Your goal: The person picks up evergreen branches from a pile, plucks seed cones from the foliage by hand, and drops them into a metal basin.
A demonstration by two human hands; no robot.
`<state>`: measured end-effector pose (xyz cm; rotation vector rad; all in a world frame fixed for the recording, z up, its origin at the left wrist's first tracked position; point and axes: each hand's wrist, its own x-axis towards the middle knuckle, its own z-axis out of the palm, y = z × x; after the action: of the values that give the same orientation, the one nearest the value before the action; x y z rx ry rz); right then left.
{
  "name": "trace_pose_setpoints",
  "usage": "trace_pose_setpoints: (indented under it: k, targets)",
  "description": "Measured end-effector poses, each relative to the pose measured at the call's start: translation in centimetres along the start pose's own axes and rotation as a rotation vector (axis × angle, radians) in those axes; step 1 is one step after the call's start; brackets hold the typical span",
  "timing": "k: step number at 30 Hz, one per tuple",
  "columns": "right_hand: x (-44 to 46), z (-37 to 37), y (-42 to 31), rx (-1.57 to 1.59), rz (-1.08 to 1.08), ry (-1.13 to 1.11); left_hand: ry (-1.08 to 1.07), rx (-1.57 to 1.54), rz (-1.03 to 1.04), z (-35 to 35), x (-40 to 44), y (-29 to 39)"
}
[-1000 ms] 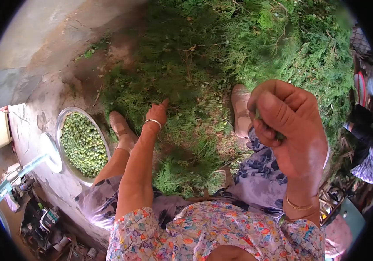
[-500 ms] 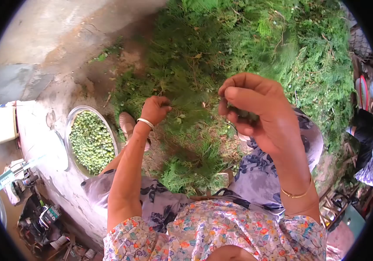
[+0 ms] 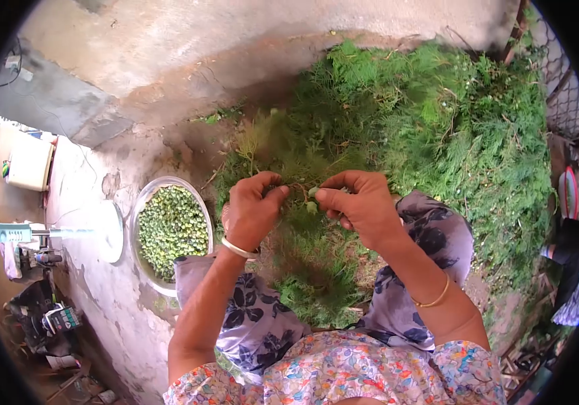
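Observation:
My left hand point(image 3: 252, 210) is closed in a pinch on a leafy conifer sprig point(image 3: 255, 142), whose blurred foliage fans out beyond the fingers. Opposite it, the thumb and forefinger of my right hand point(image 3: 363, 208) close on small green cones point(image 3: 313, 198) at the sprig's twig. Only a narrow gap separates the two hands, and they meet above the ground between my knees. To the left of my left hand, a round metal-rimmed basin point(image 3: 138, 266) holds a heap of small green cones point(image 3: 171, 229).
Cut conifer branches point(image 3: 465, 128) cover the ground ahead and to the right, beside a wall point(image 3: 188, 34). A standing fan point(image 3: 26, 233) lies across the left side, its white base point(image 3: 109, 231) near the basin. Wire mesh point(image 3: 563, 88) stands at the far right.
My right hand has come down and left to meet the sprig. My left hand has lifted the sprig off the pile toward me. The camera view has shifted, showing more wall.

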<state>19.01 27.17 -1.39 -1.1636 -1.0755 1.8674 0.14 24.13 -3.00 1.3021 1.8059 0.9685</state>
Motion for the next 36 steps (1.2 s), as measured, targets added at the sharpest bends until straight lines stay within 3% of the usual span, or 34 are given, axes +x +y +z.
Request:
trace_pose_setpoints:
  k: [4,6,8,13,15,19,23,25,28,30,32,36]
  targets:
    - [0.8,1.3,0.7,-0.142,0.020,0.082,0.057,-0.058,0.009,0.4,0.4,-1.9]
    - [1.7,1.5,2.2,-0.328,-0.152,0.170,0.058,-0.070,0.009,0.6,0.8,-2.1]
    - [1.6,1.9,1.9,-0.322,-0.141,0.152,0.065,-0.070,0.013,0.5,1.0,-1.9]
    - [1.7,2.3,2.0,-0.285,-0.183,0.135,0.129,0.157,0.088,0.7,1.2,-1.1]
    - [1.5,2.3,1.8,-0.466,-0.140,0.160,0.141,0.200,0.097,0.9,1.2,-1.1]
    - [1.3,2.4,1.7,-0.478,-0.113,0.160,0.131,0.266,0.097,1.4,0.8,-0.6]
    - [1.7,2.2,2.3,-0.340,-0.136,0.118,0.115,0.278,0.045,1.2,0.7,-0.7]
    - [1.6,2.0,2.2,-0.281,-0.186,0.103,0.133,0.176,0.120,1.2,1.1,-2.1]
    - [1.0,1.8,1.1,-0.166,-0.094,0.046,0.260,0.145,0.093,0.3,2.9,-4.4]
    - [0.9,1.1,0.5,0.164,0.091,-0.066,0.199,-0.027,0.009,-1.0,3.2,-3.9]
    - [1.2,0.2,0.1,0.293,0.147,-0.063,0.156,-0.249,-0.137,-2.0,2.6,-1.4]
    - [1.4,-0.4,-0.5,0.596,0.287,-0.029,0.092,-0.419,-0.161,-3.4,2.8,-1.6]
